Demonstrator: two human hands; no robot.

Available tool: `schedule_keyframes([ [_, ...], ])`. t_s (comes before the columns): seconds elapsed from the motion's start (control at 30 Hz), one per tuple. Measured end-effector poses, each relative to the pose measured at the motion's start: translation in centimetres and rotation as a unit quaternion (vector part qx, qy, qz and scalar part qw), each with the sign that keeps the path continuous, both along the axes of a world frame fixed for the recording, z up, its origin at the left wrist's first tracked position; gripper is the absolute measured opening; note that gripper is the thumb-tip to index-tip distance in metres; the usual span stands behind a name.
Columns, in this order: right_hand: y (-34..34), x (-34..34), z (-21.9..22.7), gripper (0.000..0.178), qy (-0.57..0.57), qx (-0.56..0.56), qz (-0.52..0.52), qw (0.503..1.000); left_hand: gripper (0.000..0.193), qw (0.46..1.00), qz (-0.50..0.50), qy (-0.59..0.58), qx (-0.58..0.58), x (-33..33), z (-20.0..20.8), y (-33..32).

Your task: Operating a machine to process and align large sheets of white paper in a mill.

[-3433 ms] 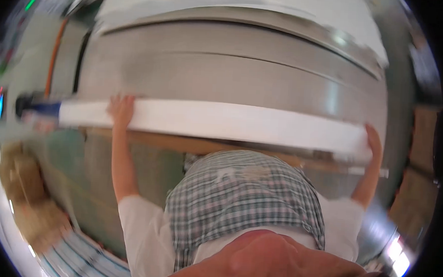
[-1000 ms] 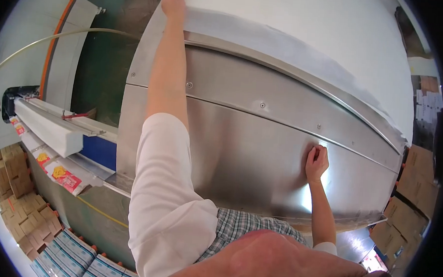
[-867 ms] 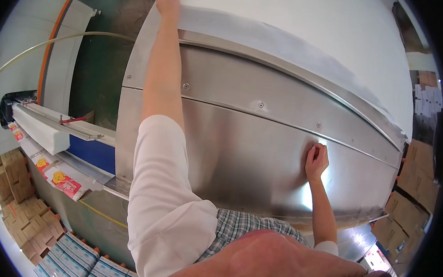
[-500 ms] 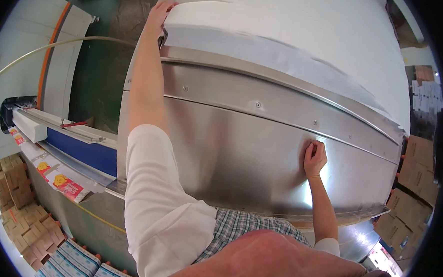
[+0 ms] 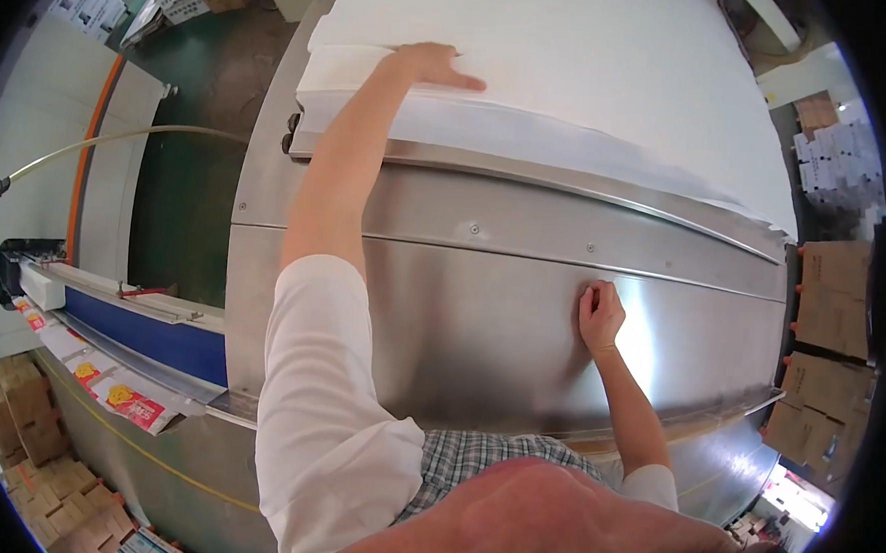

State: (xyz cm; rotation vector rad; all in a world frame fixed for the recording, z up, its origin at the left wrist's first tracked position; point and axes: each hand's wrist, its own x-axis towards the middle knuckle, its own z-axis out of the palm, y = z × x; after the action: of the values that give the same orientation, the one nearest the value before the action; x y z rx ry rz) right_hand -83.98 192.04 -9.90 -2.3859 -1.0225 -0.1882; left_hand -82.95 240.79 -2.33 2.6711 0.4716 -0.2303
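Note:
A wide stack of white sheets point(image 5: 595, 54), tissue-like and layered, lies on the far part of a steel machine table. My left hand point(image 5: 434, 66) rests on its near left top, thumb spread away from the fingers. Beside that hand a crease runs in the upper layer; some fingertips are hard to see there. My right hand point(image 5: 601, 315) is curled into a fist and leans on the bare steel plate point(image 5: 460, 328). Nothing shows in its fingers.
A raised steel rail point(image 5: 528, 179) runs along the stack's near edge. At left a blue conveyor belt point(image 5: 145, 331) carries a white block point(image 5: 42, 288), with printed plastic packaging point(image 5: 121, 395) alongside. A pale hose point(image 5: 120, 137) arches above. Cardboard boxes point(image 5: 833, 297) stand at right.
My left hand has moved rightward from the stack's left edge onto its top, and its thumb has spread. My right fist stays on the steel. The whole view has shifted slightly.

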Motion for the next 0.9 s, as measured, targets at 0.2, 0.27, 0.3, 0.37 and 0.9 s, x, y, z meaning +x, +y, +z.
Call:
schedule_keyframes([
  [0.2,6.5,4.5,2.2,0.013,0.120,0.025,0.083,0.989,0.100,0.982,-0.043,0.034,0.183,-2.8,0.2,-1.9],
  [0.27,13.2,5.6,5.2,0.015,0.113,0.032,0.136,0.984,0.102,0.983,-0.011,0.093,0.157,-3.6,1.0,-3.2],
  [0.3,16.7,6.2,5.8,0.017,0.103,0.061,0.170,0.978,0.102,0.982,-0.011,0.095,0.162,-4.0,0.9,-3.5],
  [0.37,23.0,6.6,6.9,0.026,0.040,0.077,0.253,0.964,0.099,0.984,0.014,0.052,0.170,-4.3,-0.2,-4.2],
  [0.9,9.9,33.5,6.8,0.061,0.030,-0.322,0.031,0.946,0.113,0.906,0.166,0.313,0.230,0.2,3.3,-9.9],
])
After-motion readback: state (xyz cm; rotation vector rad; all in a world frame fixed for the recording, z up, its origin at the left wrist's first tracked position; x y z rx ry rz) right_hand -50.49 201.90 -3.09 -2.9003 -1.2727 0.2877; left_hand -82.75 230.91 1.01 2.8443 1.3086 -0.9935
